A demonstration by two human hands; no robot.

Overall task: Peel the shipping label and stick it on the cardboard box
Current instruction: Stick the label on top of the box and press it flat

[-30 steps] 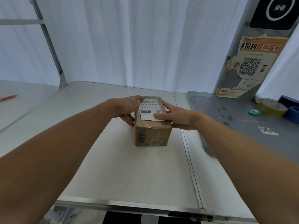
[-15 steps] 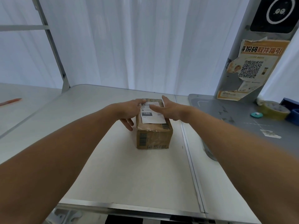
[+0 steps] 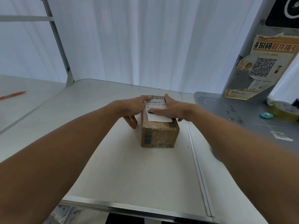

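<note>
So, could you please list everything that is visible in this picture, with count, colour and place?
cardboard box: one, brown, middle of the table
shipping label: one, white, on top of the box
table: one, white, under the box
pen: one, red, far left surface
tape roll: one, yellowish, grey counter at right
poster: one, orange and white, torn, right post
curtain: white, behind the table
left hand: at the box's left side
right hand: flat on the label

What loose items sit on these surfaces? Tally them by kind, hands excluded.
Cardboard box: 1
Shipping label: 1
Tape roll: 1
Red pen: 1
Small teal disc: 1
Total: 5
</note>
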